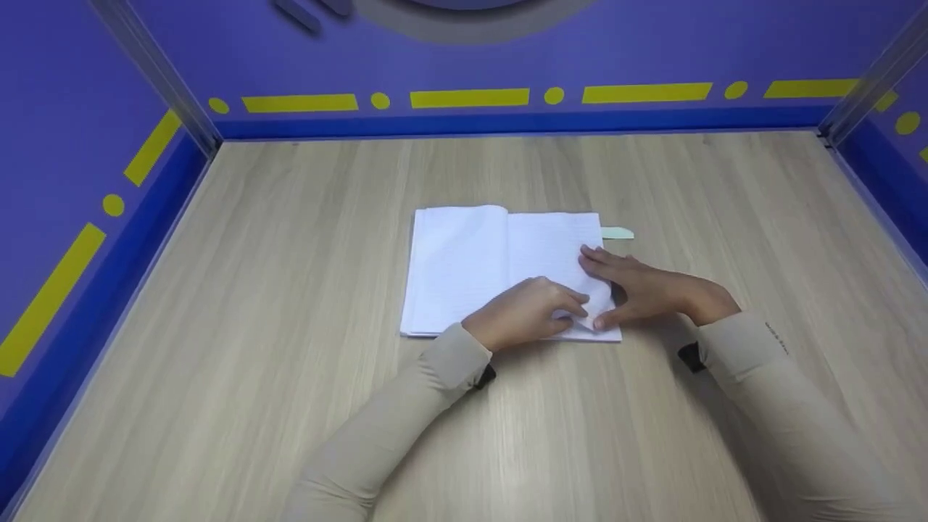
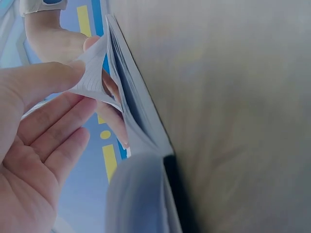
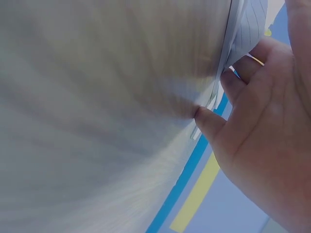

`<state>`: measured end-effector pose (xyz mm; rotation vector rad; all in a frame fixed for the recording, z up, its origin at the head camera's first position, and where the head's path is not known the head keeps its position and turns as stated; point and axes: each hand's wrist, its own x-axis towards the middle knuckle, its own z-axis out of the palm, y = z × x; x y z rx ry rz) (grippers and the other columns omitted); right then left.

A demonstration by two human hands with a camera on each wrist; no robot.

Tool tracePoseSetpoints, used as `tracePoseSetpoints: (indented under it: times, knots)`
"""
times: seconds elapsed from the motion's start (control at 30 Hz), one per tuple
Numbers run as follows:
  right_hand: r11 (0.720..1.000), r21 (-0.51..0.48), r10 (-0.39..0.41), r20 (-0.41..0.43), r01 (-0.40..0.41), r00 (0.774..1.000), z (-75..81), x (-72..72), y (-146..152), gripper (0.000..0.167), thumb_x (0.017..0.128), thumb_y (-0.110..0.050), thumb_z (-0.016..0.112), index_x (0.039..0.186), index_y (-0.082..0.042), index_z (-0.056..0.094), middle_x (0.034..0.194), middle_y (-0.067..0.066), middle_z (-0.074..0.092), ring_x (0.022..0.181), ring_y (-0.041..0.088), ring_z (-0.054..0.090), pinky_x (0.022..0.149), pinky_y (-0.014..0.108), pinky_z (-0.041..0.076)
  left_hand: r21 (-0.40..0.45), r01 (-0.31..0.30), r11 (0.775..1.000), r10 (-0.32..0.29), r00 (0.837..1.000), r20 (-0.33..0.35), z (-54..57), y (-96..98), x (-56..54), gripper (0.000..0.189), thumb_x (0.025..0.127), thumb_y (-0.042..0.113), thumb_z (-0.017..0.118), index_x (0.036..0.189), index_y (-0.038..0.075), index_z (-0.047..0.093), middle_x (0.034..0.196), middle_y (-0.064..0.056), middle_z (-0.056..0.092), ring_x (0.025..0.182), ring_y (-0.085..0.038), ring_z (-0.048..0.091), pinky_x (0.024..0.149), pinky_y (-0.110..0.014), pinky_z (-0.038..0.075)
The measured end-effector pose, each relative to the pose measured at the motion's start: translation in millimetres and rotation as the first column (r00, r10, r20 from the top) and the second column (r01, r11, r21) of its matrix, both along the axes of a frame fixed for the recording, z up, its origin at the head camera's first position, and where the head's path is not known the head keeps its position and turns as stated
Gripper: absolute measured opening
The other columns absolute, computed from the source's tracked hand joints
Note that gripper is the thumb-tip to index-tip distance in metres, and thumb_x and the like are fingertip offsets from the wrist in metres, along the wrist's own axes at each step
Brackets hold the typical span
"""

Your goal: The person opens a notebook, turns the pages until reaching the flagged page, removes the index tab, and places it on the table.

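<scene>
An open notebook (image 1: 464, 254) with white lined pages lies on the table. My left hand (image 1: 533, 312) reaches over its lower right part and pinches a page (image 2: 95, 73) between thumb and fingers, bowing it up from the stack, as the left wrist view shows. At the right edge my right hand (image 1: 645, 290) spreads, its fingertips on the page's upper side edge and its thumb by the lower corner. In the right wrist view, the right hand's fingers (image 3: 233, 87) are at the notebook's edge, beside the raised page (image 3: 250, 34).
A pale green tab (image 1: 617, 233) sticks out past the notebook's right edge. Blue panels with yellow marks (image 1: 470, 98) border the wood-grain table (image 1: 290, 290) at the back and sides.
</scene>
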<state>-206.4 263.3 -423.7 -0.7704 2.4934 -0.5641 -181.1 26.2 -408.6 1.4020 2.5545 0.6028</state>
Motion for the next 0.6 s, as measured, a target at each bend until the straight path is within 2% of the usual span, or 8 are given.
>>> tracePoseSetpoints:
  times: [0.17, 0.3, 0.47, 0.6]
  knots:
    - [1.0, -0.009, -0.026, 0.005, 0.027, 1.0, -0.1, 0.9, 0, 0.105, 0.078, -0.052, 0.073, 0.153, -0.005, 0.018, 0.162, 0.015, 0.003, 0.149, 0.038, 0.001, 0.116, 0.062, 0.008, 0.045, -0.025, 0.999, 0.024, 0.999, 0.033, -0.8, -2.4, -0.7, 0.026, 0.09, 0.006, 0.062, 0.114, 0.011, 0.072, 0.126, -0.001, 0.065, 0.121, -0.012, 0.058, 0.104, -0.019, 0.042]
    - [0.999, -0.017, -0.048, 0.015, 0.049, 0.999, 0.8, 1.0, 1, 0.107, 0.076, -0.053, 0.074, 0.153, -0.006, 0.018, 0.163, 0.014, 0.001, 0.149, 0.037, -0.002, 0.116, 0.061, 0.007, 0.096, -0.044, 0.994, 0.038, 0.998, 0.057, -2.0, -4.9, -2.2, 0.026, 0.09, 0.006, 0.061, 0.114, 0.01, 0.071, 0.125, -0.002, 0.066, 0.12, -0.012, 0.059, 0.102, -0.017, 0.043]
    - [0.996, -0.013, -0.084, 0.015, 0.085, 0.996, 1.7, -0.4, 3, 0.118, 0.073, -0.057, 0.075, 0.155, -0.006, 0.007, 0.163, 0.013, -0.004, 0.15, 0.034, -0.005, 0.118, 0.057, 0.006, 0.153, -0.041, 0.987, 0.036, 0.999, 0.036, -2.8, -8.6, -3.1, 0.025, 0.091, 0.005, 0.061, 0.114, 0.008, 0.071, 0.124, -0.004, 0.065, 0.115, -0.013, 0.062, 0.098, -0.017, 0.046]
    - [0.993, -0.039, -0.112, 0.024, 0.113, 0.993, 4.3, -0.4, 6, 0.123, 0.073, -0.054, 0.076, 0.154, -0.004, -0.002, 0.162, 0.017, -0.007, 0.149, 0.036, -0.005, 0.118, 0.057, 0.007, 0.197, -0.032, 0.98, 0.03, 0.999, 0.013, -2.6, -11.7, -3.4, 0.025, 0.091, 0.004, 0.06, 0.113, 0.006, 0.071, 0.123, -0.006, 0.066, 0.114, -0.015, 0.063, 0.097, -0.018, 0.047]
